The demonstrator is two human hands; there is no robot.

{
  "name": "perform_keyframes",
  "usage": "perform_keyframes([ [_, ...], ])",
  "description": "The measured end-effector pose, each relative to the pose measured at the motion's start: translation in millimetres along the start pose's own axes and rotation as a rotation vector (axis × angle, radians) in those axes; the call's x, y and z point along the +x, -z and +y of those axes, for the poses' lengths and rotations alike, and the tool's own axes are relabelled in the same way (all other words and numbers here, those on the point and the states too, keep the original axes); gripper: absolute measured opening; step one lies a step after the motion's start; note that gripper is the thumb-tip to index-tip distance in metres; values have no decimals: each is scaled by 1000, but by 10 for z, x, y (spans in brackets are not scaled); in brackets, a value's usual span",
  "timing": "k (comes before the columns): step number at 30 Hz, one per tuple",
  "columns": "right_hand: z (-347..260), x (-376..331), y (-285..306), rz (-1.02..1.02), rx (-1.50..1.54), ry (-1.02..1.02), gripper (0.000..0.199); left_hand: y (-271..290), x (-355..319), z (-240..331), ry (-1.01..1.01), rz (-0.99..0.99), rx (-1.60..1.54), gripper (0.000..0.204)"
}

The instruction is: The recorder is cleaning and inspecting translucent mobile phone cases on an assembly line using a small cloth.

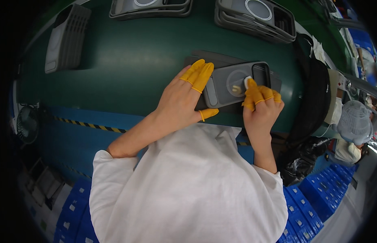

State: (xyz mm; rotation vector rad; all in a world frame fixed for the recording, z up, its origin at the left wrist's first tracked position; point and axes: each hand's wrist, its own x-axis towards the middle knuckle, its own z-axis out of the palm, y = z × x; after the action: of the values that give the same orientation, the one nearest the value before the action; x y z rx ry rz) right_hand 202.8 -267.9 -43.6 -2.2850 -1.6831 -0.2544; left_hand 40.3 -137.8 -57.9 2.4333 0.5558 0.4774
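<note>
A grey phone case (221,88) with a pale ring on its back lies on a dark flat pad (215,58) near the table's front edge. My left hand (175,94), with yellow finger cots, grips the case's left end, fingers at the far edge and thumb at the near edge. Closed in a pinch, my right hand (262,106) also wears yellow finger cots. It holds a small white pad (247,82) against the case, between the ring and the dark camera opening. A small pale blurred spot shows inside the ring; I cannot tell what it is.
On the green table (119,56) stand stacks of grey cases at the far left (66,42), far middle (152,11) and far right (251,24). A black bag (316,95) hangs at the right edge, near a pale fan (354,121). Blue bins (324,190) line the floor behind.
</note>
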Motion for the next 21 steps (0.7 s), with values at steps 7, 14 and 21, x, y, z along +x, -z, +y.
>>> perform_keyframes([
  [7, -324, 122, -157, 40, 122, 110, 19, -3, 13, -30, -29, 3, -7, 83],
  [14, -505, 156, -102, 0, 199, 140, 12, -10, 52, -6, -32, 28, -44, 81],
  [21, -263, 171, -145, -54, 60, 59, 15, 16, 25, -19, -15, 26, -40, 82],
])
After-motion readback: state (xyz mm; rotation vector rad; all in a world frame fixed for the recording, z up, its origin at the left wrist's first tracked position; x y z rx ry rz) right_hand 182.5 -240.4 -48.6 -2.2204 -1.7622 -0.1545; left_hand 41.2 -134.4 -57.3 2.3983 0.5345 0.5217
